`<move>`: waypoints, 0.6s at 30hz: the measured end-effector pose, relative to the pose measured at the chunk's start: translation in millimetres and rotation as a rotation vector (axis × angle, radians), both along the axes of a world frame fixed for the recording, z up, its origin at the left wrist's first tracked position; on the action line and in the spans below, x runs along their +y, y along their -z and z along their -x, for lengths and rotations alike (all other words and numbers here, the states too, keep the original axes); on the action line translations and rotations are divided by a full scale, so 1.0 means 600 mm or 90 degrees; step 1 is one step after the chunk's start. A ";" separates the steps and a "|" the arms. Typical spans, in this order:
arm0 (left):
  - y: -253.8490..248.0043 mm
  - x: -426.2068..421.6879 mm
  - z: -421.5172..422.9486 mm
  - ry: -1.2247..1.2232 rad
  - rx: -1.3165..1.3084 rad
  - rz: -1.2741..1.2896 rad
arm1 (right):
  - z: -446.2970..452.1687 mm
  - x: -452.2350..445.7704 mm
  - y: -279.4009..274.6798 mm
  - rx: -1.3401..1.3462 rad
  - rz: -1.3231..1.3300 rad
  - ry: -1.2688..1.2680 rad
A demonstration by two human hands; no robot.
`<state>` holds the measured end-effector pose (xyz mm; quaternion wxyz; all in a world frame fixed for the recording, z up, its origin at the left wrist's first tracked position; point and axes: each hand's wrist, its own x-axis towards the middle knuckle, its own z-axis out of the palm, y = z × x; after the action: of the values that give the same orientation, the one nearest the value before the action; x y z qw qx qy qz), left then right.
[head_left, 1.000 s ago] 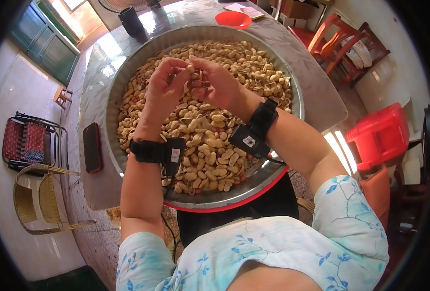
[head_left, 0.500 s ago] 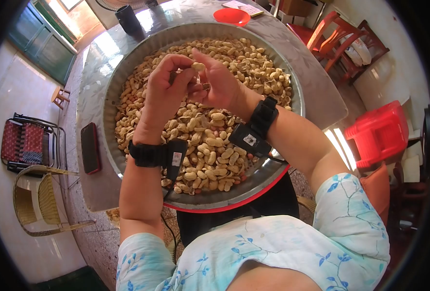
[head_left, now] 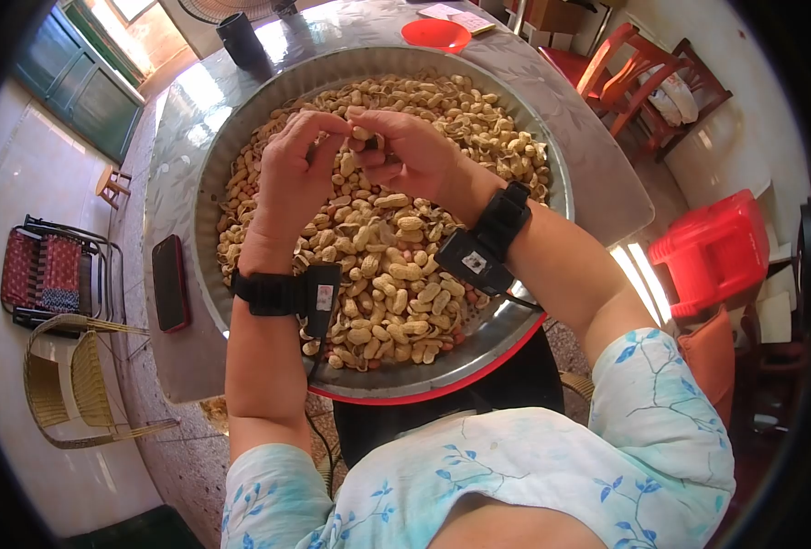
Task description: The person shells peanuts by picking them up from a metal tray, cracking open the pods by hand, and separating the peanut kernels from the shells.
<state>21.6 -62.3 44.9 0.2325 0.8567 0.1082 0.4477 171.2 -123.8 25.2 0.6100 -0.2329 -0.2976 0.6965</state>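
A big round metal pan (head_left: pixel 213 206) holds a heap of peanuts in their shells (head_left: pixel 401 274), with some reddish kernels among them. Above the heap, my right hand (head_left: pixel 414 156) is closed on a peanut (head_left: pixel 361 134) held between thumb and fingers. My left hand (head_left: pixel 300 165) has its thumb and index finger pinched together right beside that peanut, at its left side. Whether the left fingertips hold a piece of shell is too small to tell. Both wrists wear black straps with small boxes.
The pan rests on a grey table (head_left: pixel 606 183). A phone (head_left: pixel 170 284) lies at its left edge. Toward the back are a dark cup (head_left: pixel 241 41), an orange-red plate (head_left: pixel 435 36) and papers. Chairs and a red plastic stool (head_left: pixel 712 252) stand around the table.
My left hand has shifted slightly left and down, and its fingers have drawn away from the right hand's fingers. The peanut that stuck up between the hands now sits lower at the right fingertips.
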 end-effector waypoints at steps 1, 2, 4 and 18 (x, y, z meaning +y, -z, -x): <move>0.002 -0.006 -0.001 -0.003 0.005 0.074 | -0.001 0.002 0.006 -0.012 -0.030 0.007; 0.002 -0.010 -0.002 -0.006 0.010 0.146 | 0.002 0.000 0.003 -0.012 -0.031 0.008; 0.005 -0.009 -0.004 0.002 0.010 0.236 | 0.007 -0.005 -0.004 -0.092 -0.009 0.140; 0.022 -0.036 -0.033 0.124 -0.033 0.503 | 0.009 0.001 0.006 -0.200 0.010 0.238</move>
<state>41.3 -83.7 31.7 0.5875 0.6961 0.1846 0.3689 166.1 -123.1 21.8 0.6726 -0.3942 -0.3352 0.5290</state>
